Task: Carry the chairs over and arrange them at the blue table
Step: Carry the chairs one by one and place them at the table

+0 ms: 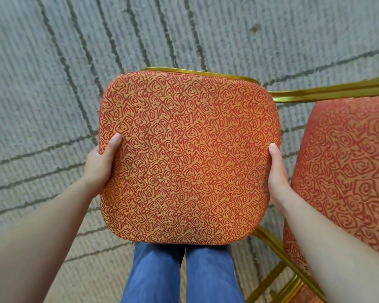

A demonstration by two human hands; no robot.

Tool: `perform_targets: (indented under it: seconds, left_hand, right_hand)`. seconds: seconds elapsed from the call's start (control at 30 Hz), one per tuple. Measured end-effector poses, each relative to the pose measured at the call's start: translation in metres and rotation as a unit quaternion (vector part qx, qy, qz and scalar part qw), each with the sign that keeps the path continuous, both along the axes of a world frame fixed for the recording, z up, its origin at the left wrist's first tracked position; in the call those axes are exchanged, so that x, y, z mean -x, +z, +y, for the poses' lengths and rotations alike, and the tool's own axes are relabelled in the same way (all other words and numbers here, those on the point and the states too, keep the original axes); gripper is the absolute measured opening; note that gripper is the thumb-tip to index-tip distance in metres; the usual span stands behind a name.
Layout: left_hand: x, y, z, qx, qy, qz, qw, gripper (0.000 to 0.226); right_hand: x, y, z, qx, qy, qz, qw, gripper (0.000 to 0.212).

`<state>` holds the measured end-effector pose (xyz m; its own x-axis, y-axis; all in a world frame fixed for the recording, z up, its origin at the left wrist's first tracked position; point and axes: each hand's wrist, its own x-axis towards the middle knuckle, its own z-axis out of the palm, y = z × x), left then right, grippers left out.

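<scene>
A chair with an orange-red swirl-patterned seat and a gold metal frame fills the middle of the head view, seen from straight above. My left hand grips the seat's left edge, thumb on top and fingers hidden underneath. My right hand grips the right edge the same way. A second chair with the same fabric stands close on the right, its gold frame reaching toward the held chair. The blue table is out of view.
Grey carpet with dark curved lines spreads to the left and ahead. My legs in blue jeans stand directly under the seat's near edge. The second chair's gold legs sit at my right foot.
</scene>
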<state>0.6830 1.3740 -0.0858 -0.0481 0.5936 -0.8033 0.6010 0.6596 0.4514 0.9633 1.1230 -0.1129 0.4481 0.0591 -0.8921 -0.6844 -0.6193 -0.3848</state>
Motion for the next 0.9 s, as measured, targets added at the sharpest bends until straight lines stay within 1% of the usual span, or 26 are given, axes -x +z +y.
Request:
perform_targets:
  seconds: [0.13,0.23,0.27,0.37,0.43,0.53,0.63,0.77,0.87,0.9]
  left_hand:
    - [0.002,0.001,0.001,-0.013,-0.009,0.014,1.0,0.05]
    - [0.001,0.008,0.002,-0.011,-0.01,0.015,1.0,0.063]
    - [0.0,0.011,0.002,-0.009,-0.008,0.011,1.0,0.062]
    - [-0.004,0.02,0.002,-0.034,-0.005,0.013,0.999,0.048]
    - [-0.007,0.03,0.002,-0.056,-0.004,0.023,0.998,0.05]
    - [-0.008,0.047,0.003,-0.063,0.002,0.031,0.998,0.053]
    - [-0.007,0.067,0.006,-0.066,0.012,0.029,0.997,0.054]
    - [-0.008,0.114,0.01,-0.082,0.022,0.017,0.996,0.051]
    - [-0.012,0.159,0.013,-0.098,0.03,0.016,0.995,0.052]
    - [-0.012,0.176,0.014,-0.102,0.032,0.013,0.994,0.053]
  right_hand:
    - [-0.004,0.001,-0.001,0.014,0.004,0.011,1.0,0.101]
    - [-0.007,0.009,0.0,0.018,0.012,0.021,1.0,0.1]
    - [-0.008,0.012,0.0,0.022,0.012,0.022,0.999,0.1]
    - [-0.011,0.023,0.004,0.023,0.018,0.027,0.999,0.097]
    - [-0.014,0.029,0.005,0.026,0.023,0.028,0.999,0.099]
    - [-0.02,0.038,0.006,0.022,0.031,0.032,0.999,0.102]
    - [-0.027,0.06,0.015,0.021,0.044,0.024,0.999,0.1]
    - [-0.04,0.093,0.022,0.013,0.05,0.001,0.999,0.098]
    - [-0.036,0.153,0.041,0.011,0.065,-0.021,0.998,0.098]
    - [-0.034,0.178,0.047,0.003,0.071,-0.033,0.997,0.094]
